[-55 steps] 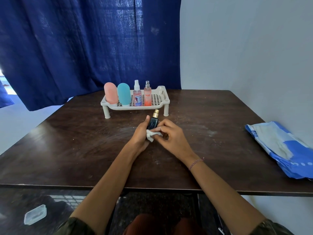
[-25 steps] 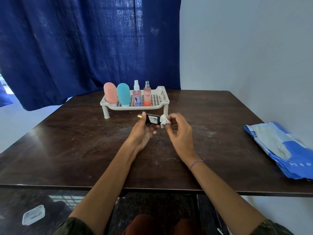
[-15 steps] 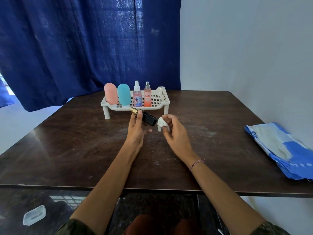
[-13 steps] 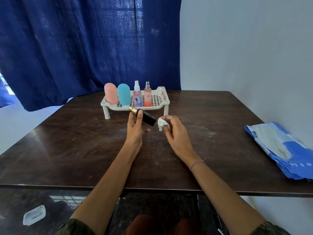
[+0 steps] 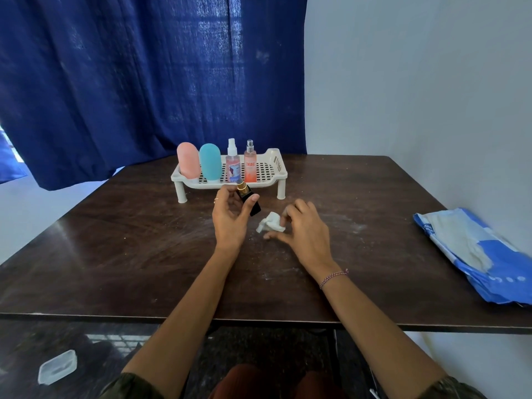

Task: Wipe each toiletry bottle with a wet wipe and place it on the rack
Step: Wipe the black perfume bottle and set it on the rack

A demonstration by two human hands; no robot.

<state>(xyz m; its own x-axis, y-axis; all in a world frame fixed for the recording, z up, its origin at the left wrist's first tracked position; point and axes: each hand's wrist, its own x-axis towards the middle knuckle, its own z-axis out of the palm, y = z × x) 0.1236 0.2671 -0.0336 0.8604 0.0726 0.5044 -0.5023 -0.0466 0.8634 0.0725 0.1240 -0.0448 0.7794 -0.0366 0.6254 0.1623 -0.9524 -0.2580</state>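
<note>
The small black bottle (image 5: 246, 195) with a gold cap was tilted above the tabletop (image 5: 115, 254), gripped by the left hand (image 5: 230, 217) between thumb and curled fingers (image 5: 223, 197). At its 12 o'clock stood the white rack (image 5: 277, 167), holding a pink bottle (image 5: 187, 164), a teal bottle (image 5: 210, 165) and two spray bottles (image 5: 232, 165). At its 4 o'clock lay the crumpled wet wipe (image 5: 270, 223), between the spread, blurred fingers of the right hand (image 5: 308, 234); whether they gripped it I cannot tell.

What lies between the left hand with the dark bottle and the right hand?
A crumpled white wipe, touching fingertips of the right hand; the head view shows only table from it to the left hand gripping the dark bottle.
</note>
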